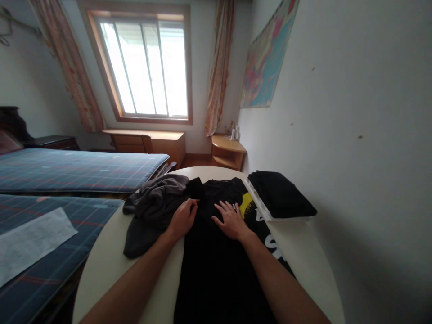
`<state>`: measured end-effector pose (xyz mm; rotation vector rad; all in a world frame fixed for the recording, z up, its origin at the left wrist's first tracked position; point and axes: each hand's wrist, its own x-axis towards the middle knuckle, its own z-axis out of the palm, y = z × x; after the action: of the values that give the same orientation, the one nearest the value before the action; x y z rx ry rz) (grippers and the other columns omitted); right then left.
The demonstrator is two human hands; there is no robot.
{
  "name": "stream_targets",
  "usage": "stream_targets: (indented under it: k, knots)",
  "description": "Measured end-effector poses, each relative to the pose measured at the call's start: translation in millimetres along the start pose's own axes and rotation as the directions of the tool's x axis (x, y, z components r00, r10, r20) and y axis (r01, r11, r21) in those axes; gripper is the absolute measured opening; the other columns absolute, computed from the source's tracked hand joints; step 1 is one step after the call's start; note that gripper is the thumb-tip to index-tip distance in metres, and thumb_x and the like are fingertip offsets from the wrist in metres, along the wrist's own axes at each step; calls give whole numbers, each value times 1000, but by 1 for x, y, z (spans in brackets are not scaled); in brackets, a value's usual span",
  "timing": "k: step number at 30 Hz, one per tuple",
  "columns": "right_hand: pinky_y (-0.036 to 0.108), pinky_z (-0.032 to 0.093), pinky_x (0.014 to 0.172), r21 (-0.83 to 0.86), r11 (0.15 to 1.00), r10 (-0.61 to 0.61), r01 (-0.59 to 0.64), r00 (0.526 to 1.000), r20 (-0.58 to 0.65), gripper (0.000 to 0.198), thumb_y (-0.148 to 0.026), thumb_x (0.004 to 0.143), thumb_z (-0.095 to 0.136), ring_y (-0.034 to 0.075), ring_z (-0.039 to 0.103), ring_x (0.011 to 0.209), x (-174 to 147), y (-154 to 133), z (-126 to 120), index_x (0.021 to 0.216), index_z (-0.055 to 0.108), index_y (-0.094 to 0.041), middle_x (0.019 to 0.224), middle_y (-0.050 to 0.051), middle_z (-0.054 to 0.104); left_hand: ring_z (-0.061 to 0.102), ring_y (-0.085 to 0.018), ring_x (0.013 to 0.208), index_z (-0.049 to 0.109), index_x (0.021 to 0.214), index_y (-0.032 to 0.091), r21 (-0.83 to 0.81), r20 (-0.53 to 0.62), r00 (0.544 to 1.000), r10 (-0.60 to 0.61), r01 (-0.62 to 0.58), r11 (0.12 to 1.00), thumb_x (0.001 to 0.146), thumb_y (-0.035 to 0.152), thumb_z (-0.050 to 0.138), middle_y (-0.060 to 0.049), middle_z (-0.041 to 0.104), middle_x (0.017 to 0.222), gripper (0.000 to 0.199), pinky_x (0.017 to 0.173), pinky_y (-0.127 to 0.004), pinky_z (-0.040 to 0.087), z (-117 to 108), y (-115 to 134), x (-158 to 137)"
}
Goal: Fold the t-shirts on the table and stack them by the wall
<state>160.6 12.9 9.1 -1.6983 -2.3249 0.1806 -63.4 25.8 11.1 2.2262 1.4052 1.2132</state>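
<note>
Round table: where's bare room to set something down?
Bare tabletop shows front left, between grey garment, left forearm and rim; a narrower strip, left forearm to black shirt; and front right, between shirt, folded stack and rim. Crowded: the middle, right hand spread on the shirt, left hand at its edge.

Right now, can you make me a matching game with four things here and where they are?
Things:
1. Black shirt
2. Colourful poster
3. Grey clothing
4. Folded black clothing

Places:
A. Up on the wall
B. Crumpled on the table's left side
C. Neatly on the table's right side
D. Spread under the right hand

Pairs: 1-D, 2-A, 3-B, 4-C
</note>
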Motion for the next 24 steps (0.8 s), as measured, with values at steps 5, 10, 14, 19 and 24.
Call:
stream_targets:
  k: [5, 10, 14, 19, 24]
  knots:
    - [57, 5, 120, 54, 998, -29, 32, 999, -45, 60, -48, 98, 42, 27, 29, 147, 0, 1, 2, 154, 33, -26, 155, 7, 43, 64, -23, 103, 58, 89, 22, 32, 139, 983, 120, -125, 992, 91, 22, 51, -7, 71, 105, 8, 94, -36, 49, 1, 2, -6]
    - [54, 16, 119, 93, 994, -46, 53, 996, -73, 64, -41, 98, 46, 25, 37, 143, 4, 2, 1, 157, 26, -25, 149, 10, 50, 63, -23, 100, 62, 96, 23, 120, 79, 997, 22, -31, 992, 90, 26, 55, -5, 69, 101, 9, 90, -35, 49, -5, 5, -6]
    - [47, 30, 114, 122, 992, -27, 37, 996, -84, 55, -42, 98, 46, 26, 48, 134, 23, 2, -3, 150, 42, -25, 144, 9, 55, 60, -25, 103, 60, 104, 22, 237, 77, 995, -55, 36, 971, 82, 21, 63, -6, 66, 108, 21, 89, -35, 48, -11, 7, -9]
    - [41, 39, 109, 217, 969, 140, -117, 986, -96, 45, -41, 94, 54, 26, 53, 129, 64, -7, -2, 137, 58, -25, 139, 6, 61, 59, -23, 102, 59, 107, 21, 240, 152, 980, -125, 86, 967, 80, 12, 62, -5, 68, 103, 29, 85, -31, 47, -12, 3, -13]
    - [28, 44, 102, 264, 947, 226, -181, 962, -151, 33, -32, 94, 54, 19, 62, 117, 89, -19, -2, 121, 69, -20, 123, 6, 70, 59, -21, 94, 58, 96, 21, 238, 138, 976, -166, 130, 962, 82, 11, 60, -3, 66, 91, 18, 78, -28, 44, -12, 2, -11]
